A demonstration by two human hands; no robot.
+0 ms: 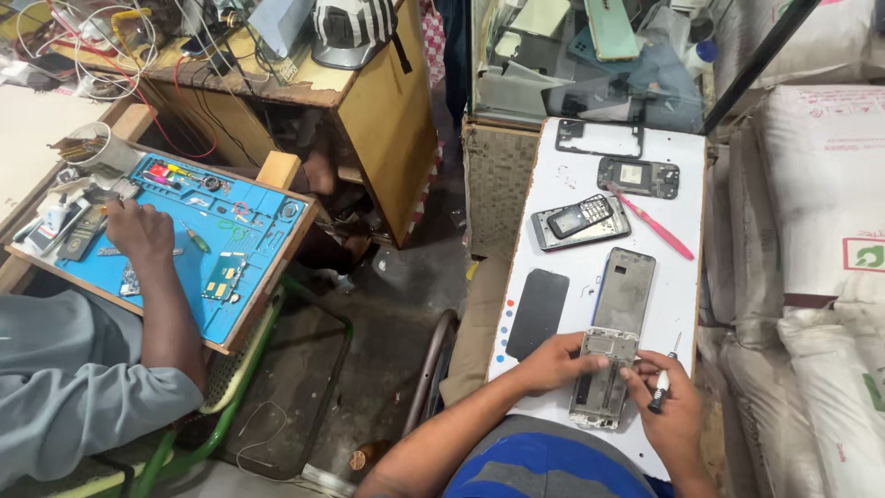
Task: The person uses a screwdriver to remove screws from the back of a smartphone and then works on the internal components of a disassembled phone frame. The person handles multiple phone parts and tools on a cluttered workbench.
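Head view: left hand (551,361) grip pins the silver phone frame (604,378) on the white surface (572,161), near edge. Right hand (671,410) grip clenched on small screwdriver (663,385). Looks mid-unscrewing; next needs tip seated square in a screw.

- The phone frame (601,380) lay on the white board (678,286), between the left hand (553,361) and the right hand (668,415).
- A dark panel (537,312) lay to its left.
- A keypad phone (581,218) lay farther back.
- A co-worker's hand (138,231) rested on the mat (249,277), well to the left.
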